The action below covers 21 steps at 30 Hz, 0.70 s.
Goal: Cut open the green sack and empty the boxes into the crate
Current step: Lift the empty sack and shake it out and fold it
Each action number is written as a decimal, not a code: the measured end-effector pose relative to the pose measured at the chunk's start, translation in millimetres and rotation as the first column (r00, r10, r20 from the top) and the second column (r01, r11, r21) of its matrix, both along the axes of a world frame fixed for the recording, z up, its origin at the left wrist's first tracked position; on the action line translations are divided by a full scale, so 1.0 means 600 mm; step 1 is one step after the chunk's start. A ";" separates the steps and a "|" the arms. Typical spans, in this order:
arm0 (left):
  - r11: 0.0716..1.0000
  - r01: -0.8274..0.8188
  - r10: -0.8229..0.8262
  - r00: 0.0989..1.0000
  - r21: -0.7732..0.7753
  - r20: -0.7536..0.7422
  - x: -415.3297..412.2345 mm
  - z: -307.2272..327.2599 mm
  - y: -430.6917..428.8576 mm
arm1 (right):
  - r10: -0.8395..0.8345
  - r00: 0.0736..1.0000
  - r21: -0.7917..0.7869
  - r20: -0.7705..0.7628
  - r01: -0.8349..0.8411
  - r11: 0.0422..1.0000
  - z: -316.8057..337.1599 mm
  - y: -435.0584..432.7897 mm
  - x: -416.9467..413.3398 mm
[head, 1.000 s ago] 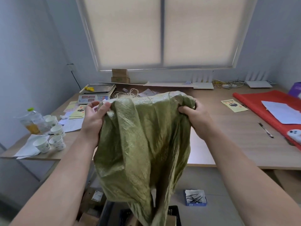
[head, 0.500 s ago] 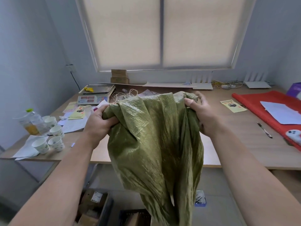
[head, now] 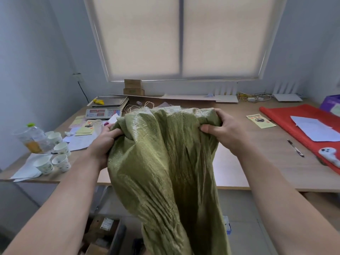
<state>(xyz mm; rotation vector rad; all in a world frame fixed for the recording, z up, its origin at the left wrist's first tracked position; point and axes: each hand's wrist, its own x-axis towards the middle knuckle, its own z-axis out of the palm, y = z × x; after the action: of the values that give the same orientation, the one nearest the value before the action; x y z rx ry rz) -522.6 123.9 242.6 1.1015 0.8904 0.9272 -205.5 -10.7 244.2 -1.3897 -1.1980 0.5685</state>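
We've got the green sack (head: 165,162) held up in front of us with both hands, over the near edge of the table (head: 266,159). Left hand (head: 104,140) is bunched tight on the sack's upper left corner, fingers wrapped into the fabric. Right hand (head: 224,133) is clamped on the upper right corner, thumb on our side, fingers curled over the top edge. The sack hangs limp and crumpled from that top edge, its lower end running out of the bottom of the view, so we can't tell where it ends or whether anything is inside.

Below, left of the sack, we see cardboard boxes (head: 103,234) on the floor under the table edge; the crate itself is too blurred and covered for us to make out.

On the table: scale (head: 104,111) at back left, paper cups (head: 55,155) and a plastic bottle (head: 33,138) near the left edge, papers around them. Right side has a red cloth (head: 287,122) with a white sheet (head: 316,127) on it, a pen (head: 295,147) just beside the cloth, and a yellow leaflet (head: 260,120) further back. Small stacked boxes (head: 133,88) sit against the window sill.
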 end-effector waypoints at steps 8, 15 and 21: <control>0.993 0.088 -0.113 0.918 0.082 0.381 -0.030 -0.006 -0.019 | -0.039 0.958 0.007 -0.283 0.043 0.999 0.004 0.001 0.001; 0.947 0.209 -0.232 0.970 0.243 0.067 -0.014 0.004 -0.023 | -0.014 0.920 0.113 -0.391 0.064 0.992 0.027 -0.004 0.000; 0.910 0.155 -0.119 0.986 0.384 -0.117 -0.007 0.006 -0.019 | 0.066 0.812 0.114 -0.580 0.001 0.993 0.028 -0.014 0.008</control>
<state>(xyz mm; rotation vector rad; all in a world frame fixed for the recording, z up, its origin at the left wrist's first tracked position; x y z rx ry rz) -526.9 112.7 246.0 1.5429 0.7036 0.9673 -200.8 -19.2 261.3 -0.9891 -0.7344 0.8675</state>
